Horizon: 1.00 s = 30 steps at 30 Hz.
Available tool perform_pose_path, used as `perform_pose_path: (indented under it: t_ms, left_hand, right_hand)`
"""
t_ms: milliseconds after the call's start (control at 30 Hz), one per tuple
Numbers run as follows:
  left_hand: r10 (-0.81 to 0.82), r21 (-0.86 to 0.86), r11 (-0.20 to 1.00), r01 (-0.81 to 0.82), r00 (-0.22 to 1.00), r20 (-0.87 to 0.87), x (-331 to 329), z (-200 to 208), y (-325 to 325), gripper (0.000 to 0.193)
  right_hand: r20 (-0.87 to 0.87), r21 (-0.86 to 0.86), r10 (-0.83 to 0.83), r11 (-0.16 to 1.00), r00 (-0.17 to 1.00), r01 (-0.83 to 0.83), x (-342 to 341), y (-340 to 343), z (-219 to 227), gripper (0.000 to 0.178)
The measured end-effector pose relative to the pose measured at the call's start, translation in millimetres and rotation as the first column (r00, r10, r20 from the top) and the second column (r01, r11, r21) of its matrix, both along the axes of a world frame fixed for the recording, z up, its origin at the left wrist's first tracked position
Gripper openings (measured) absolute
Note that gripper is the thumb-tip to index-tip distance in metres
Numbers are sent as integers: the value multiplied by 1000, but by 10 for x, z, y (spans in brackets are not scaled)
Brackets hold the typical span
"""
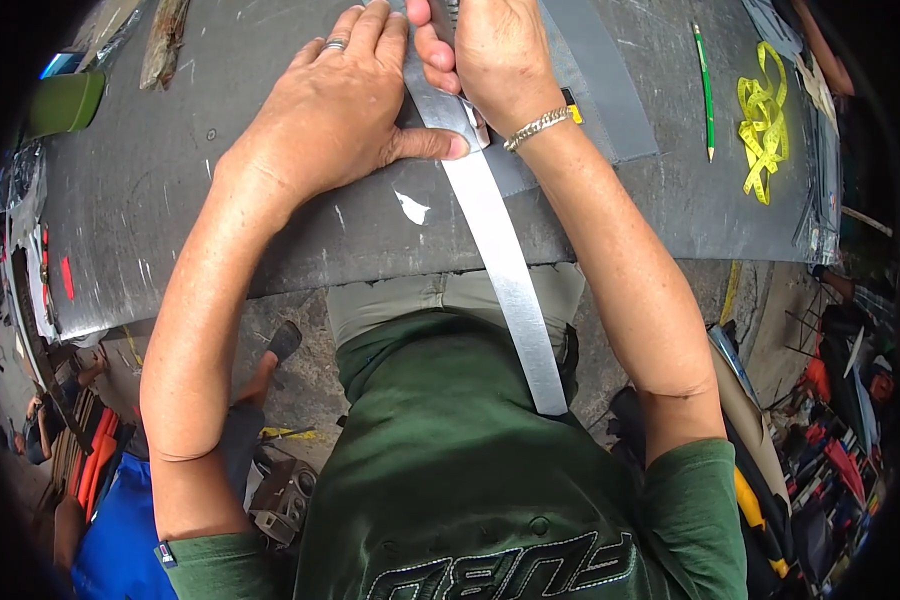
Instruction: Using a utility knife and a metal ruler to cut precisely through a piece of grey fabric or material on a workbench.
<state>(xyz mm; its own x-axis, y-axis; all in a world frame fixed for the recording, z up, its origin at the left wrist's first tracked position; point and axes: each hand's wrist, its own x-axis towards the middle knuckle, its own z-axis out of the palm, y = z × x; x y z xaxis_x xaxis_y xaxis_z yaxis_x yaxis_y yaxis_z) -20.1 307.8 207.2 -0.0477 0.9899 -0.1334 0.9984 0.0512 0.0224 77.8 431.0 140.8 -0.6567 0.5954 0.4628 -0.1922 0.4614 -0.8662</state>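
Note:
A long steel ruler (498,240) lies across the table and runs past its near edge toward my body. My left hand (345,105) is laid flat with its fingers stretched out, and its thumb presses on the ruler. Right beside it, my right hand (500,60) is closed in a grip at the ruler's right side. Most of what it holds is hidden; a shiny metal bit (478,122) shows below the fingers. A small yellow and black piece (573,107) peeks out by the right wrist. Under the right hand and ruler is a grey sheet (610,110).
On the dark tabletop (300,245), a green pencil (707,95) and a yellow measuring tape (763,130) lie to the right. A white scrap (411,208) sits near the ruler. A green object (67,104) stands far left. Piled materials (840,440) crowd the floor at right.

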Motion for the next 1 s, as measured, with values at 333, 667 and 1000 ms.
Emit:
perform_pose_path:
  t_ms: [333, 667, 1000]
  left_hand:
    - [-22, 44, 999, 23, 1000, -10, 29, 51, 32, 113]
    - [-5, -142, 990, -9, 995, -102, 138, 189, 86, 111]
    - [-7, 143, 990, 6, 1000, 7, -160, -281, -47, 123]
  right_hand:
    - [-88, 223, 39, 975, 995, -18, -116, 187, -367, 60]
    - [-17, 314, -91, 945, 996, 92, -69, 105, -103, 66]
    - [65, -639, 99, 768, 993, -35, -23, -110, 594, 47]
